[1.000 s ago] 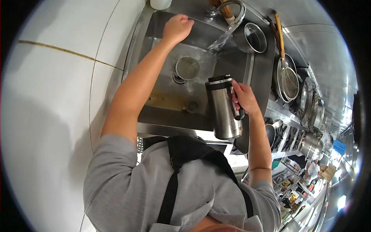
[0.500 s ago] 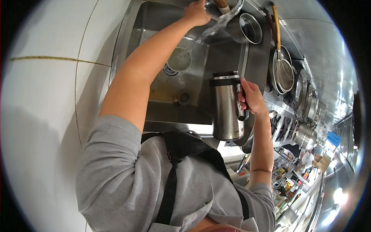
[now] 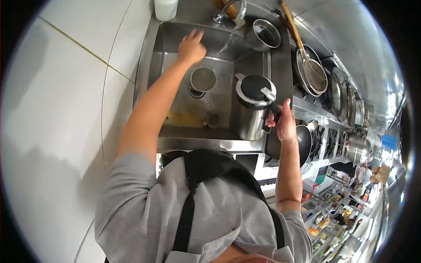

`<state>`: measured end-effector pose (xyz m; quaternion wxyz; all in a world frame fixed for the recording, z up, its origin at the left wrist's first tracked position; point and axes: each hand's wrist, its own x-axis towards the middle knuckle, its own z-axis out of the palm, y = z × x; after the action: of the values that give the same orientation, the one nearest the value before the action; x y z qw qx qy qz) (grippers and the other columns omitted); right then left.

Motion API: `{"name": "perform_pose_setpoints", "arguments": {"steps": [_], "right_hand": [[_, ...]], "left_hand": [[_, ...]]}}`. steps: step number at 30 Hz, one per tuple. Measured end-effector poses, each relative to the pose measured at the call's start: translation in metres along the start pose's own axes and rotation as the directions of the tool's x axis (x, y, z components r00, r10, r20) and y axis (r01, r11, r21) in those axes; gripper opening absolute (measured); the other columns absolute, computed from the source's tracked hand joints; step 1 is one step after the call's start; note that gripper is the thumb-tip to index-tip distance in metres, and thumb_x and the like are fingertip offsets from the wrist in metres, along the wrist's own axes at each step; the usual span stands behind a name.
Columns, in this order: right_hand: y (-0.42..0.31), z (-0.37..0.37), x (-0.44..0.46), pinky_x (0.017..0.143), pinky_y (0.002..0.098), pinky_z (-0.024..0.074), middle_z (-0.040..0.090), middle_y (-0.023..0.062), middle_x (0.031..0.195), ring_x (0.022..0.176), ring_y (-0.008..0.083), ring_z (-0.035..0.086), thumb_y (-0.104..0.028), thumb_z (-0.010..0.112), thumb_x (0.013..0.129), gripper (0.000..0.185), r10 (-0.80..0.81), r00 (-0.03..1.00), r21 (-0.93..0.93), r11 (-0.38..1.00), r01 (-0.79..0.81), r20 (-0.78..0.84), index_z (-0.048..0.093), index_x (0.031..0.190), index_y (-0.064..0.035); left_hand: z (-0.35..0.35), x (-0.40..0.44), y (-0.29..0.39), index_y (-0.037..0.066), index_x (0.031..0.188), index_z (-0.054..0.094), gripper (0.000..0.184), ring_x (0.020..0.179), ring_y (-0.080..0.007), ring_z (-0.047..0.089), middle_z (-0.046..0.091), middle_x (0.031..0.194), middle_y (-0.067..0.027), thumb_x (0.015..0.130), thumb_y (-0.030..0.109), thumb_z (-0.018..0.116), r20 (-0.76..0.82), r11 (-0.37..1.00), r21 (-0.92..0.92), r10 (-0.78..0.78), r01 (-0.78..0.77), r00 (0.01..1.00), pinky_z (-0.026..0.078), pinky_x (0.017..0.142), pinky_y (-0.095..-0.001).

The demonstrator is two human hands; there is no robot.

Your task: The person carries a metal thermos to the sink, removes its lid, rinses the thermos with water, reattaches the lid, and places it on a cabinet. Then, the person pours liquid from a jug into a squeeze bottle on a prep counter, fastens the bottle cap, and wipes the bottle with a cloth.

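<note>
Holding jug (image 3: 252, 120) by its side handle in the right hand (image 3: 286, 125); grip closed round the handle, thumb up, probably so the weight hangs off to one side and fingers keep clear of the metal body. Jug is over the near right part of the sink (image 3: 210, 145), black lid (image 3: 255, 87) on and facing up toward the camera. Looks roughly upright, likely so nothing spills; contents can't be seen. Whether its base touches the sink edge, can't tell.

Left hand (image 3: 191, 49) is empty, fingers loosely spread over the far left part of the sink, touching nothing visible; a bit blurred. Being free, it can work near the tap (image 3: 241, 13) while the right bears the jug.

Water (image 3: 228, 43) runs from the tap into the sink, apart from both hands and the jug. Round bowl (image 3: 203, 79) sits in the sink partly over the drain (image 3: 197, 93), maybe where it catches rinse water. Small round piece (image 3: 213, 121) lies nearer the front, too small to name. Pot (image 3: 251, 38) stands right of the tap, beside the basin, seemingly kept out of the way. Strainer (image 3: 315, 76) rests over pans further right, wooden handle pointing away.
</note>
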<state>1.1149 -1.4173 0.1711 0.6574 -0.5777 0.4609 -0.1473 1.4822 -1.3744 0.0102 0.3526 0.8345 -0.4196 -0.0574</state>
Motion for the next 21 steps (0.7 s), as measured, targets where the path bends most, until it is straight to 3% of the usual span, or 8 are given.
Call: {"name": "perform_pose_setpoints", "arguments": {"steps": [2, 4, 6, 7, 9, 15, 18, 21], "right_hand": [[0.026, -0.012, -0.014, 0.051, 0.0278, 0.0374, 0.048, 0.0046, 0.052, 0.05, 0.0161, 0.047, -0.065, 0.034, 0.096, 0.071, -0.148, 0.987, 0.166, 0.974, 0.156, -0.059, 0.053, 0.062, -0.0057], [0.037, -0.009, -0.024, 0.048, 0.0257, 0.0327, 0.049, 0.0022, 0.053, 0.046, 0.0132, 0.041, -0.057, 0.04, 0.096, 0.065, -0.075, 0.953, 0.347, 0.92, 0.18, -0.295, 0.059, 0.064, -0.0039], [0.032, 0.001, -0.036, 0.044, 0.0256, 0.0309, 0.049, 0.0017, 0.051, 0.043, 0.0122, 0.041, -0.052, 0.047, 0.095, 0.054, -0.083, 0.904, 0.351, 0.904, 0.246, -0.42, 0.048, 0.057, -0.0128], [0.033, 0.0, -0.039, 0.044, 0.0256, 0.0309, 0.049, 0.0017, 0.051, 0.043, 0.0122, 0.041, -0.052, 0.047, 0.095, 0.054, -0.091, 0.907, 0.358, 0.899, 0.253, -0.412, 0.048, 0.057, -0.0128], [0.044, -0.003, -0.047, 0.042, 0.0248, 0.0298, 0.051, -0.0036, 0.056, 0.041, 0.0083, 0.035, -0.046, 0.05, 0.095, 0.041, -0.019, 0.924, 0.579, 0.774, 0.256, -0.382, 0.063, 0.081, -0.0089], [0.057, -0.018, -0.072, 0.035, 0.0227, 0.0255, 0.054, -0.0049, 0.055, 0.035, 0.0076, 0.031, -0.045, 0.054, 0.093, 0.037, -0.171, 0.978, 0.78, 0.593, 0.202, -0.124, 0.065, 0.085, -0.0101], [0.06, -0.026, -0.083, 0.034, 0.0221, 0.0255, 0.053, -0.0035, 0.055, 0.035, 0.0073, 0.034, -0.044, 0.053, 0.093, 0.037, -0.217, 0.975, 0.774, 0.611, 0.164, -0.036, 0.064, 0.084, -0.01], [0.056, -0.025, -0.105, 0.033, 0.0222, 0.0246, 0.057, 0.0016, 0.058, 0.035, 0.0082, 0.035, -0.042, 0.053, 0.093, 0.035, -0.266, 0.964, 0.783, 0.606, 0.141, 0.033, 0.063, 0.082, -0.0102]], "left_hand": [[0.001, -0.053, -0.01, 0.011, 0.139, 0.047, 0.055, 0.131, -0.038, 0.041, 0.041, 0.146, -0.0173, 0.084, 0.019, 0.056, 0.008, 0.999, -0.028, -0.022, 0.022, 1.0, 0.033, 0.109, -0.0457], [-0.004, -0.1, -0.004, 0.007, 0.135, 0.05, 0.053, 0.126, -0.0386, 0.045, 0.046, 0.141, -0.0195, 0.084, 0.017, 0.06, -0.006, 0.992, -0.102, -0.076, 0.075, 0.997, 0.034, 0.109, -0.0446], [-0.018, -0.131, 0.006, 0.006, 0.133, 0.052, 0.05, 0.125, -0.0384, 0.047, 0.048, 0.139, -0.0196, 0.084, 0.015, 0.061, -0.027, 0.984, -0.161, -0.088, 0.082, 0.996, 0.035, 0.108, -0.0448], [-0.024, -0.144, 0.009, 0.005, 0.13, 0.053, 0.048, 0.123, -0.0382, 0.048, 0.051, 0.136, -0.0198, 0.083, 0.013, 0.062, -0.036, 0.971, -0.218, -0.108, 0.098, 0.993, 0.036, 0.107, -0.0449], [-0.039, -0.174, 0.02, 0.004, 0.127, 0.054, 0.045, 0.122, -0.0379, 0.049, 0.053, 0.133, -0.0194, 0.083, 0.011, 0.062, -0.109, 0.974, -0.221, -0.075, 0.049, 0.991, 0.038, 0.105, -0.0445], [-0.1, -0.316, 0.06, 0.004, 0.12, 0.057, 0.038, 0.112, -0.0347, 0.057, 0.06, 0.122, -0.0171, 0.083, 0.009, 0.064, -0.298, 0.982, -0.156, 0.059, -0.109, 0.953, 0.044, 0.096, -0.0407], [-0.101, -0.426, 0.066, 0.003, 0.116, 0.06, 0.032, 0.097, -0.0317, 0.064, 0.067, 0.106, -0.0143, 0.085, 0.011, 0.064, -0.192, 0.969, -0.244, -0.083, 0.035, 0.978, 0.049, 0.087, -0.0381], [-0.096, -0.544, 0.068, 0.003, 0.11, 0.063, 0.027, 0.083, -0.0296, 0.068, 0.069, 0.088, -0.0128, 0.087, 0.017, 0.064, 0.056, 0.866, -0.178, -0.465, 0.467, 0.884, 0.053, 0.076, -0.0367]]}}
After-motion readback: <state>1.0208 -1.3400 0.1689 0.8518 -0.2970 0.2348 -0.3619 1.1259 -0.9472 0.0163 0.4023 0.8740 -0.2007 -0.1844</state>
